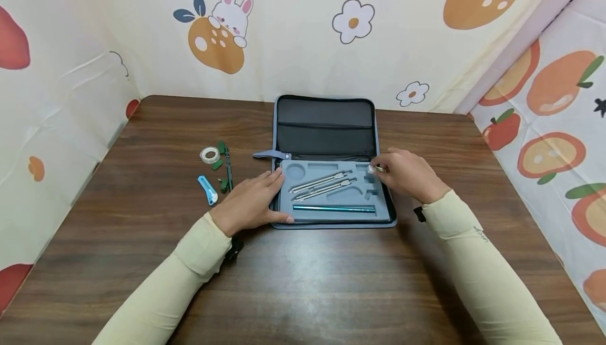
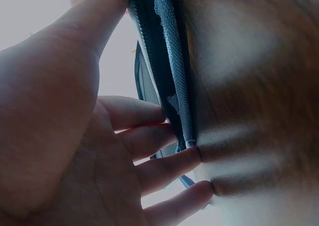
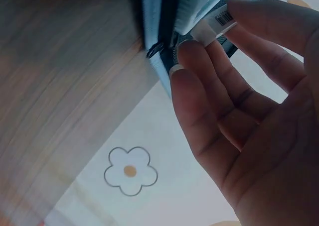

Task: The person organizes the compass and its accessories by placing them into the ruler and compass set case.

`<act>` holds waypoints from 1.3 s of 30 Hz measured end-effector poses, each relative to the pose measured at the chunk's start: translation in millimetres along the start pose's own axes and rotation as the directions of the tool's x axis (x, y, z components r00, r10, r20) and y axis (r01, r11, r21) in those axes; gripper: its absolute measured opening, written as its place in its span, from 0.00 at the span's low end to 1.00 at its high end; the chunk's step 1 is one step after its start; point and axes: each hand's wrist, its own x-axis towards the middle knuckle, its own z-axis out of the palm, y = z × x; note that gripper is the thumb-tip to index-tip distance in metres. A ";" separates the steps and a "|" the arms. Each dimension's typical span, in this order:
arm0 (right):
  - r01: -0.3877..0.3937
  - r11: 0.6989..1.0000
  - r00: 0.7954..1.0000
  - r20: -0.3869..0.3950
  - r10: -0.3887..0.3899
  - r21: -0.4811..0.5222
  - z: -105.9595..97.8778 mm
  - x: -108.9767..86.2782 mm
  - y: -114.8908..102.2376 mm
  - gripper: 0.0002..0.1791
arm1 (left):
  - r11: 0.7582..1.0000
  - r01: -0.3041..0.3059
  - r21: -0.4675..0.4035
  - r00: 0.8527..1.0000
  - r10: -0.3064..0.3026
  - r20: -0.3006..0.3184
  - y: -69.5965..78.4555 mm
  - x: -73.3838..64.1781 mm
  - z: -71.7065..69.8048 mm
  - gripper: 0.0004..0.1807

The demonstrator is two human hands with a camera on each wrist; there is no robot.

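An open zippered case (image 1: 326, 225) lies on the table with a grey-blue moulded tray (image 1: 303, 179) in its lower half. My right hand (image 1: 407, 174) pinches a small white block with a printed barcode (image 3: 217, 27), which looks like an eraser, over the tray's upper right recesses. My left hand (image 1: 251, 200) rests at the case's left edge, fingers extended along its side and thumb on the tray's lower left corner. Two silver compasses (image 1: 322, 181) lie slanted in the tray. Below them a teal bar (image 1: 333, 208) lies lengthwise.
Left of the case lie a roll of white tape (image 1: 210, 155), a blue utility knife (image 1: 208, 190), a dark pen-like stick (image 1: 229, 166) and several small green pieces (image 1: 217, 164). A strap (image 1: 270, 154) sticks out from the case's left side. Printed cloth hangs behind the table.
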 end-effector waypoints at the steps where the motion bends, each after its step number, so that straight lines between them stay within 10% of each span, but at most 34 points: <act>1: 0.002 1.000 1.000 -0.002 -0.002 -0.001 0.7 1.9 -1.0 0.09 | 1.000 0.000 -0.001 1.000 0.000 -0.001 0.0 0.2 0.4 0.53; 39: -0.014 0.999 0.997 0.072 0.012 0.031 10.8 19.5 -4.8 0.16 | 1.000 0.005 -0.004 1.000 -0.005 0.010 -1.7 1.8 0.1 0.54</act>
